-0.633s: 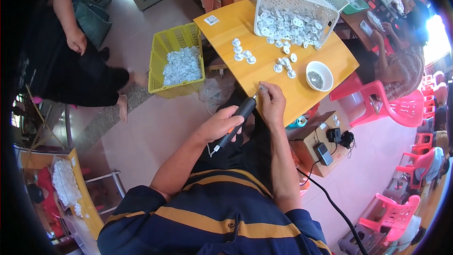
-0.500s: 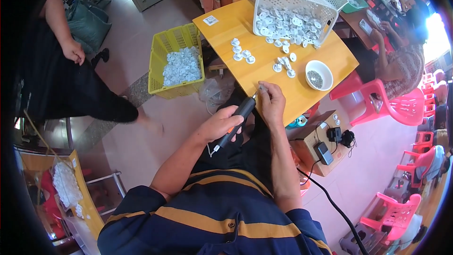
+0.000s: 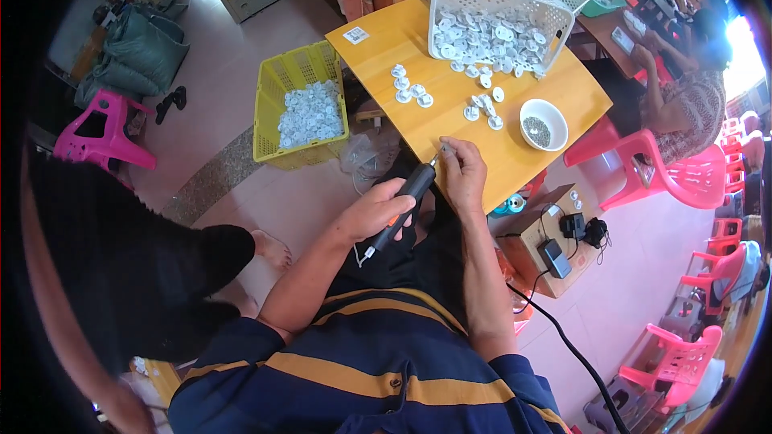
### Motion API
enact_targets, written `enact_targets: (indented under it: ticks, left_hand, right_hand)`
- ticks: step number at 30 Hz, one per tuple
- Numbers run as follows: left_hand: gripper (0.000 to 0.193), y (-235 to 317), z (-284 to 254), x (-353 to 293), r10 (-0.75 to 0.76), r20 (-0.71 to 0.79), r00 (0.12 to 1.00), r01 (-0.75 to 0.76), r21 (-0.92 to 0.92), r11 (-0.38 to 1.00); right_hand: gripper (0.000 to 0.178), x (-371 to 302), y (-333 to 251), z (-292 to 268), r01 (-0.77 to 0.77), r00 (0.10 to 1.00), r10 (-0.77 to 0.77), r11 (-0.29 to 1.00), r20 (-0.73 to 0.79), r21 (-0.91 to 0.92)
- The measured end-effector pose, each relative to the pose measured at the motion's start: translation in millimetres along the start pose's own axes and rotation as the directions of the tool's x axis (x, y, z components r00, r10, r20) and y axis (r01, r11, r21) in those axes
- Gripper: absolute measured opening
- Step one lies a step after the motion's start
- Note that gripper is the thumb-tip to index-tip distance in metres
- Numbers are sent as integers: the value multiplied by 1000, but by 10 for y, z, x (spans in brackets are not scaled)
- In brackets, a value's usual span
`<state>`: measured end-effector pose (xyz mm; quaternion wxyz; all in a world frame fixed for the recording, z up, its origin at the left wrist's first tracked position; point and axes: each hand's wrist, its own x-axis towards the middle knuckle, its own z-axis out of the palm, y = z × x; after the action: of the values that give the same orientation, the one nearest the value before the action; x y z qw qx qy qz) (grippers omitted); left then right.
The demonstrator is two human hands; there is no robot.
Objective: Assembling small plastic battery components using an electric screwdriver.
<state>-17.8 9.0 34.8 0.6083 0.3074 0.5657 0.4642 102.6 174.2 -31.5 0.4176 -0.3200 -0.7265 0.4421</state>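
My left hand (image 3: pixel 376 214) wraps round a black electric screwdriver (image 3: pixel 415 185) with an orange switch, its bit slanting up and to the right. At the bit's tip, the fingers of my right hand (image 3: pixel 464 170) are pinched together over the near edge of the wooden table (image 3: pixel 515 170). What they hold is too small to make out. Beyond my hands, two small groups of white round plastic parts (image 3: pixel 418 91) lie on the tabletop. To their right stands a white bowl (image 3: pixel 556 109) of small metal pieces.
A white basket (image 3: pixel 555 56) heaped with white parts lies tilted at the table's far side. On the floor left sits a yellow crate (image 3: pixel 269 112) of similar parts. A person (image 3: pixel 121 249) stands close on my left; another sits on a pink chair (image 3: pixel 683 177) at right.
The person on my left has come nearer, uncovering a pink chair behind and covering most of the side table at lower left. Both my hands and the screwdriver look unmoved.
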Motion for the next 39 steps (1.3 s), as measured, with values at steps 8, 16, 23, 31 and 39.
enact_targets:
  ticks: [8, 16, 23, 31, 39]
  left_hand:
    - [21, -12, 7, 7, -9, 4, 1000, 9, -11, 1000]
    - [22, -47, 8, 11, -21, 3, 1000, 21, -35, 999]
    - [23, -100, 32, -23, 12, 63, 998, 10, -325, 946]
    - [36, -101, -183, -113, 62, -46, 997, -74, -343, 936]
    - [33, -160, -321, -222, 104, -105, 989, -129, -262, 956]
  right_hand:
    - [20, -6, 30, 4, -30, 1000, 30, 999, 6, 16]
    - [19, -6, 36, 6, -60, 998, 60, 997, 3, 46]
    - [19, -1, 58, 13, -141, 986, 154, 975, -67, 171]
    - [24, 100, -64, 42, 226, 971, -235, 848, 41, -479]
    - [17, 382, -71, 501, 384, 920, -370, 792, 127, -474]
